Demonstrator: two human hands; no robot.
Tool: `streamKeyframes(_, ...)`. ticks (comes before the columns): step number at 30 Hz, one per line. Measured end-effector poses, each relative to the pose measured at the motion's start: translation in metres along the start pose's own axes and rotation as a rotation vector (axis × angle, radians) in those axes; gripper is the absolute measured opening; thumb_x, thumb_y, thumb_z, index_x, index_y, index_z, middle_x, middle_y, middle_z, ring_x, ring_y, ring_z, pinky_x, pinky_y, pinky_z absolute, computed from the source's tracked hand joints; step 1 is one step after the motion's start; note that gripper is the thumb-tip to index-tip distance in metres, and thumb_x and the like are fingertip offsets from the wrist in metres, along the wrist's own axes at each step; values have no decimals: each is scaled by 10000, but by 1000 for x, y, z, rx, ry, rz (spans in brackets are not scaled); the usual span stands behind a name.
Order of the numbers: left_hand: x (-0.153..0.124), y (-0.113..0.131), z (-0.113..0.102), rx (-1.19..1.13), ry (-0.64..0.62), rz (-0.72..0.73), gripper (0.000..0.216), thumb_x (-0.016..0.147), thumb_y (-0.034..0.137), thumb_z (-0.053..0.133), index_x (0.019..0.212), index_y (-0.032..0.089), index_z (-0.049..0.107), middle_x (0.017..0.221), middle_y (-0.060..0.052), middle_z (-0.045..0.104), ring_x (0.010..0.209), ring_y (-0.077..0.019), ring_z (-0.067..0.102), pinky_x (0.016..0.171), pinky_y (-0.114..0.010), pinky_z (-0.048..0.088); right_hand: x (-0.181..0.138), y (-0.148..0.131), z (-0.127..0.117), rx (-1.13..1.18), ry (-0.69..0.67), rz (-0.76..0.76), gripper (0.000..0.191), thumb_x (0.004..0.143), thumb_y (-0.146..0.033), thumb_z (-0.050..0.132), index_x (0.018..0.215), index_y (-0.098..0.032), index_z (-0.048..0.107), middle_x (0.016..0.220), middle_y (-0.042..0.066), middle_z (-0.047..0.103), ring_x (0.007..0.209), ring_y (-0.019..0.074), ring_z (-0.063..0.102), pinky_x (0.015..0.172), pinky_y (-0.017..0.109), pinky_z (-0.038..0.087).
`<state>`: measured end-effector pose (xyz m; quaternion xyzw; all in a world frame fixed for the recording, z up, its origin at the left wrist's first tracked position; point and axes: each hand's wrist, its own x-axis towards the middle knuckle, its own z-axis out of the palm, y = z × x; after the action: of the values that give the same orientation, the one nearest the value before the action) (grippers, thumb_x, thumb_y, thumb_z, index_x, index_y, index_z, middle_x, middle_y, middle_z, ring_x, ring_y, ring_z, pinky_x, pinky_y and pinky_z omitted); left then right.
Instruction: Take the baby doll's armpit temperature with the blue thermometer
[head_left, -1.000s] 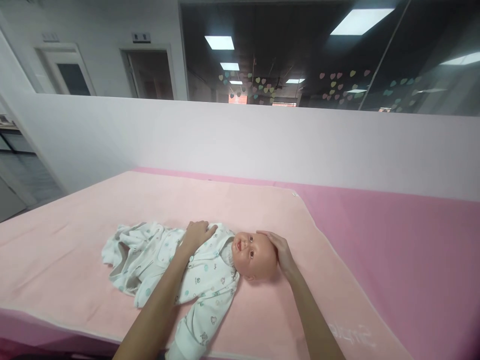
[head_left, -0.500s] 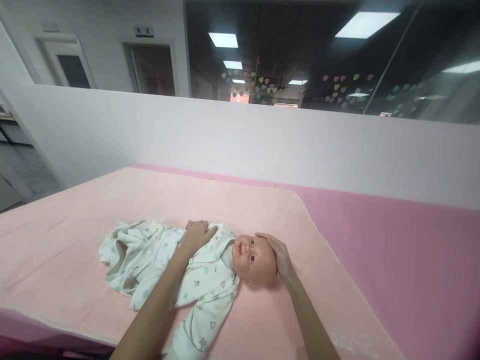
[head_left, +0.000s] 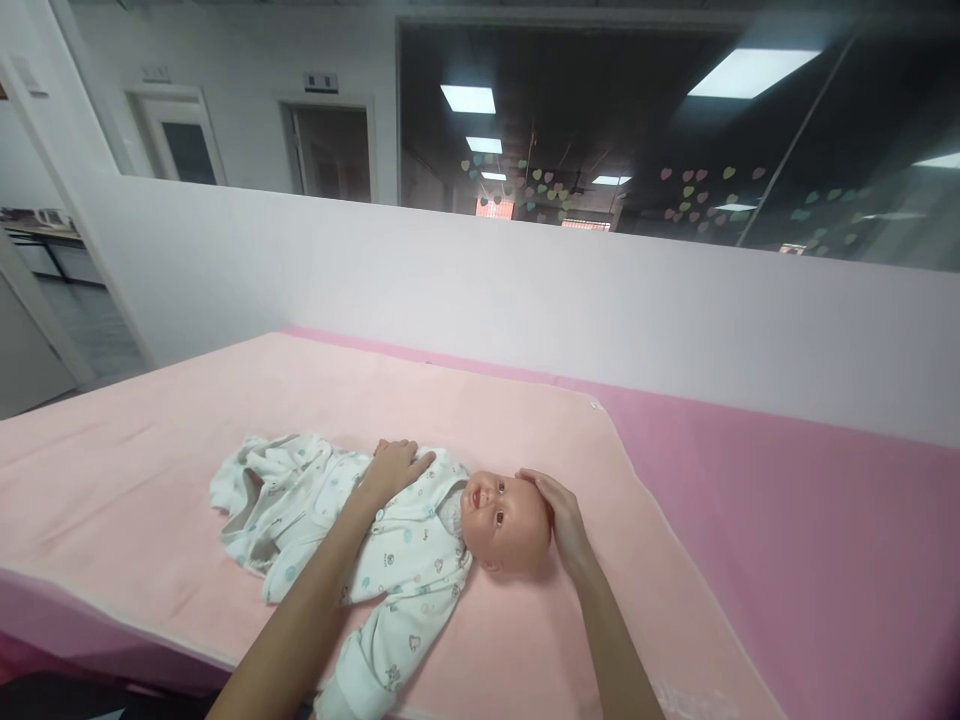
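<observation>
A baby doll (head_left: 506, 525) lies on its back with its head to the right, dressed in a white romper (head_left: 405, 540) with small printed motifs. My left hand (head_left: 394, 470) rests over the far side of the doll's chest, thumb stretched toward its neck; its fingertips are partly out of sight. Cupped against the top of the doll's head is my right hand (head_left: 559, 510), fingers extended along the crown. The romper's legs (head_left: 262, 495) lie rumpled at the left, and the near sleeve (head_left: 390, 645) extends toward me.
A peach-pink blanket (head_left: 225, 390) covers much of the pink padded surface (head_left: 825, 540). Behind it stands a white low wall (head_left: 525, 290) below a dark window (head_left: 600, 130) with heart stickers. A doorway opening (head_left: 90, 310) shows at the far left.
The view has shifted slightly, so the background sits lower and farther right. Both hands keep their places on the doll, which has not visibly moved on the blanket.
</observation>
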<state>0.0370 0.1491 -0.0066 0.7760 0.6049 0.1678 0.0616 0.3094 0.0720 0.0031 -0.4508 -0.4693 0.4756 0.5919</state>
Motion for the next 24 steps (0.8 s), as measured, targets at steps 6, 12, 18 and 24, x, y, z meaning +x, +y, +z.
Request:
streamKeyframes(6, 0, 0, -1, 14, 13, 9, 464, 863, 518, 294, 758, 165, 576, 853, -119, 653, 907, -260, 590, 871, -376, 331, 4, 5, -8, 46, 123, -45, 399, 661, -496, 672, 953, -226, 695, 1110, 65, 646, 1048, 254, 567, 962, 389, 381)
streamKeyframes(12, 0, 1, -2, 21, 6, -4, 466, 856, 526, 299, 755, 168, 580, 847, -121, 656, 900, -264, 592, 875, -381, 329, -1, 5, 6, 8, -28, -12, 416, 653, -558, 648, 822, -185, 724, 986, 74, 689, 1009, 270, 574, 923, 371, 411)
streamKeyframes(18, 1, 1, -1, 58, -6, 21, 480, 868, 524, 277, 785, 167, 588, 850, -115, 653, 911, -266, 590, 868, -386, 321, 1, 5, 5, 29, -2, -7, 400, 655, -540, 656, 837, -190, 720, 1005, 71, 685, 1017, 263, 575, 931, 363, 411)
streamKeyframes(24, 1, 0, -1, 56, -4, 19, 470, 870, 515, 293, 784, 164, 594, 847, -114, 653, 916, -265, 590, 869, -383, 316, 7, 11, -8, 152, 163, -63, 450, 693, -508, 625, 1034, -216, 653, 1062, 75, 667, 1050, 241, 579, 970, 391, 385)
